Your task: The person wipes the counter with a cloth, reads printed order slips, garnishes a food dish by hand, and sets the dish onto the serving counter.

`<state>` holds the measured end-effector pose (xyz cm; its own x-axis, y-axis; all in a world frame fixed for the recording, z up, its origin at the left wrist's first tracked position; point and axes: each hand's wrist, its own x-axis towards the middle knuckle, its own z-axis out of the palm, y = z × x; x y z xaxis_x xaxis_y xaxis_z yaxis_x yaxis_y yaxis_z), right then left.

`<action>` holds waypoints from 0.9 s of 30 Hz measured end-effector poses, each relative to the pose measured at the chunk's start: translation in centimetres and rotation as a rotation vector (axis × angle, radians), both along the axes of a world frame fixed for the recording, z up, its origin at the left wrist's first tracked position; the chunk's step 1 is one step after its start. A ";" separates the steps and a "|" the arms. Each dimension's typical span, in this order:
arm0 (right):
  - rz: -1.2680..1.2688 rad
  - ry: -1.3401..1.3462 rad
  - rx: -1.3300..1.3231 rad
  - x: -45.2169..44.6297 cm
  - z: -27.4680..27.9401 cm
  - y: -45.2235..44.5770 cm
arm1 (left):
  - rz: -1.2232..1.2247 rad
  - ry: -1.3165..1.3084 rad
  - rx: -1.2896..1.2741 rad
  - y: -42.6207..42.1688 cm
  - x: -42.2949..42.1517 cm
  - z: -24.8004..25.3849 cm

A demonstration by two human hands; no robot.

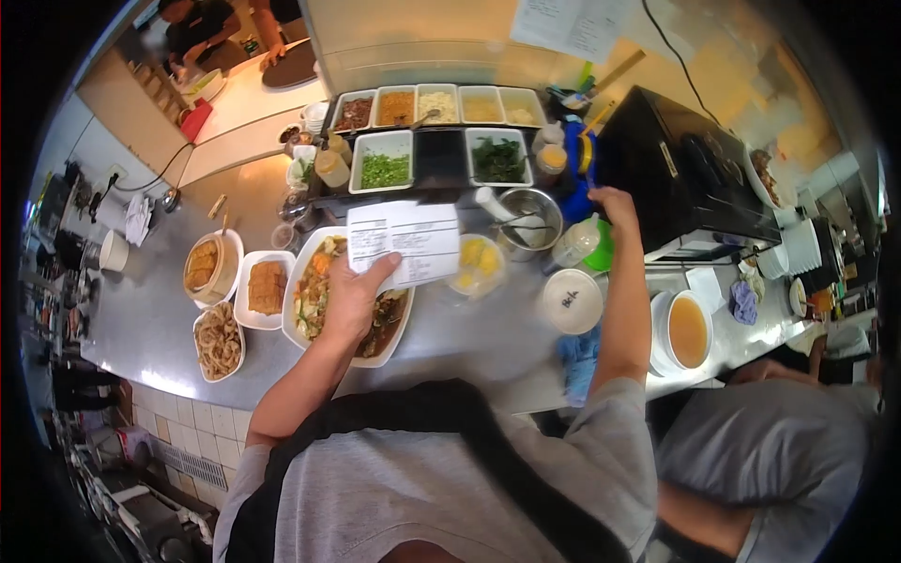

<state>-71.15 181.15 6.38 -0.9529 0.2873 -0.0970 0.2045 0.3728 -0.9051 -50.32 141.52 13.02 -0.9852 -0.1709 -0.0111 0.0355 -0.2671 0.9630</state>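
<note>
My left hand (349, 302) pinches printed paper order slips (413, 246) under its thumb, above a large white dish (293, 319) of mixed vegetables and dark saucy food. My right hand (616, 206) is stretched out to the right side, its fingers closed at the edge of a blue object (580, 178) with a yellow ring-shaped part. Whether anything is between those fingers is hard to make out. Below that hand stand a squeeze bottle (576, 242) and a bright green item (601, 249). A round white lid (572, 301) with handwriting lies close to my right forearm.
Behind the slips, trays hold chopped green onion (385, 169) and dark leaves (498, 159). At left are a bamboo steamer (214, 263), fried pieces (267, 289) and a bowl of rings (220, 342). A black oven (676, 178), a soup bowl (689, 330) and another person (770, 460) are at right.
</note>
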 end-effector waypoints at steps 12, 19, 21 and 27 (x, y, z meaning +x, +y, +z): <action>0.415 0.255 0.969 3.8 11.2 -4.6 | -0.281 0.046 -0.187 -2.9 0.2 0.7; 1.401 0.316 0.653 12.6 20.5 -17.5 | -0.472 0.070 -0.328 -3.1 -0.1 1.3; 1.456 0.307 0.718 13.2 20.2 -19.1 | -0.496 0.098 -0.303 -3.1 0.2 1.5; 1.377 0.256 0.774 13.2 19.4 -20.9 | -0.530 0.008 -0.164 -2.8 0.7 1.8</action>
